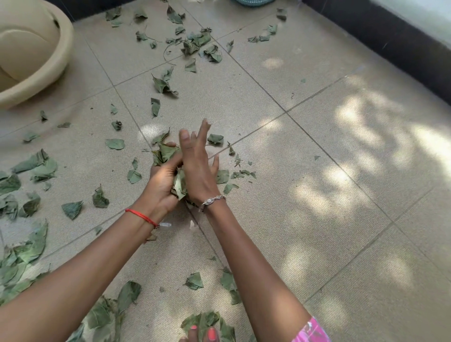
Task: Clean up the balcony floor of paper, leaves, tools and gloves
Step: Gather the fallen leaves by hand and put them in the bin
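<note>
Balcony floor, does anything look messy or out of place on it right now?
Yes. Green leaves lie strewn over the tiled floor, thickest on the left. The left hand grips a gathered bunch; the right hand lies flat against it.

Beige plastic basin point(29, 48), teal basket point(252, 2) edge

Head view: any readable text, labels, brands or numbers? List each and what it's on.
None: no readable text in this view.
beige tub: plain, no label showing.
silver bracelet, red thread: no lettering.
pink patterned cloth: print only, no letters to make out.
leaves gripped by the left hand, right hand flat against them, floor tiles: unmarked.
</note>
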Demonstrator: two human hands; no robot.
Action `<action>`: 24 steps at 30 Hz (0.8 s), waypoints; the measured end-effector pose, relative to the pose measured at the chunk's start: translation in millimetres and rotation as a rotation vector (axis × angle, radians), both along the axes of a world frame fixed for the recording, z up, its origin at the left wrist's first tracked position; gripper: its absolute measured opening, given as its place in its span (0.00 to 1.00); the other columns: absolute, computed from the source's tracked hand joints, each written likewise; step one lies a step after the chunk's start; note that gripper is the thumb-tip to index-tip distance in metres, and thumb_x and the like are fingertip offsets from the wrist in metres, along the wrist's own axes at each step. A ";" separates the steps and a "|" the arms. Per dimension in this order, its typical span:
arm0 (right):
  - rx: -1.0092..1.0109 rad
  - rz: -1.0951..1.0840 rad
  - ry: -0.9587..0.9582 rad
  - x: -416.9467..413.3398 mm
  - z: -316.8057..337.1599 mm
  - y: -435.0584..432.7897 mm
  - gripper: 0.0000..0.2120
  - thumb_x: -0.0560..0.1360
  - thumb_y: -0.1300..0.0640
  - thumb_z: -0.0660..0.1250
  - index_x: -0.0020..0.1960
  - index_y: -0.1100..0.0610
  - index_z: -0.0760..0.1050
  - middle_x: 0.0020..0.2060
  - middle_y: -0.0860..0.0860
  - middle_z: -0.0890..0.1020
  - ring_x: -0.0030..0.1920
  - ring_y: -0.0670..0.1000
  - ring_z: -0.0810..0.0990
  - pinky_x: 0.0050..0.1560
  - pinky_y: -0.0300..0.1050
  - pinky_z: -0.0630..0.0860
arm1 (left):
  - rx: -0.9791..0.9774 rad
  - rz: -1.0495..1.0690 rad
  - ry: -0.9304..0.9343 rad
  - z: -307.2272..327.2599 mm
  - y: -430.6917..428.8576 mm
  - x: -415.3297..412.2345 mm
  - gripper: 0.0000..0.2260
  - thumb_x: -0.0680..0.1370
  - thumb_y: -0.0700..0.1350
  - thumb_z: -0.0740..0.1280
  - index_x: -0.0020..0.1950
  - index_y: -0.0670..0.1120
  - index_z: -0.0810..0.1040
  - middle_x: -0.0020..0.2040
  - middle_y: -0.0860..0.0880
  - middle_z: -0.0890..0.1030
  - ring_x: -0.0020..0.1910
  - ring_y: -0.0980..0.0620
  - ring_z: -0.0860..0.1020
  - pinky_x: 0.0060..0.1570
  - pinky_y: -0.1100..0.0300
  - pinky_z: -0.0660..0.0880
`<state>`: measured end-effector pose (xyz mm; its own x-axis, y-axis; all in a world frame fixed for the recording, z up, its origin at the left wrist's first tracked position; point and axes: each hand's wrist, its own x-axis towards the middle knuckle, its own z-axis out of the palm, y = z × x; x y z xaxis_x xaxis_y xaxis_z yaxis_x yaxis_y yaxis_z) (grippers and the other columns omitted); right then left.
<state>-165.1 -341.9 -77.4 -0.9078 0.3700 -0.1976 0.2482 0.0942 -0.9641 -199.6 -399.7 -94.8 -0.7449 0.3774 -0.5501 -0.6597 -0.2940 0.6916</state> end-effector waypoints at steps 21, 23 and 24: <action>0.370 0.288 0.072 19.9 -31.3 37.5 0.20 0.81 0.48 0.49 0.70 0.54 0.66 0.64 0.56 0.74 0.50 0.43 0.78 0.60 0.46 0.71 | 0.011 0.139 0.048 9.5 -67.1 -12.4 0.09 0.72 0.34 0.65 0.41 0.48 0.75 0.36 0.50 0.83 0.34 0.53 0.83 0.32 0.59 0.79; 0.328 0.095 0.124 35.1 -28.4 37.4 0.26 0.78 0.41 0.51 0.70 0.54 0.65 0.56 0.54 0.78 0.40 0.38 0.75 0.55 0.45 0.75 | 0.014 0.154 0.051 13.1 -74.3 -12.1 0.09 0.71 0.34 0.65 0.44 0.47 0.73 0.35 0.50 0.83 0.34 0.54 0.83 0.31 0.60 0.79; 0.399 0.046 0.098 44.5 -30.9 36.7 0.32 0.75 0.36 0.49 0.72 0.54 0.61 0.59 0.53 0.76 0.50 0.42 0.76 0.60 0.48 0.72 | 0.023 0.159 0.056 14.2 -79.2 -11.9 0.09 0.70 0.35 0.66 0.45 0.47 0.73 0.36 0.50 0.83 0.34 0.54 0.83 0.32 0.60 0.79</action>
<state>-120.6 -305.2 -108.3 -0.9326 0.3586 0.0410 0.1441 0.4742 -0.8686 -211.5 -478.9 -80.6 -0.8255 0.2641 -0.4987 -0.5642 -0.4079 0.7178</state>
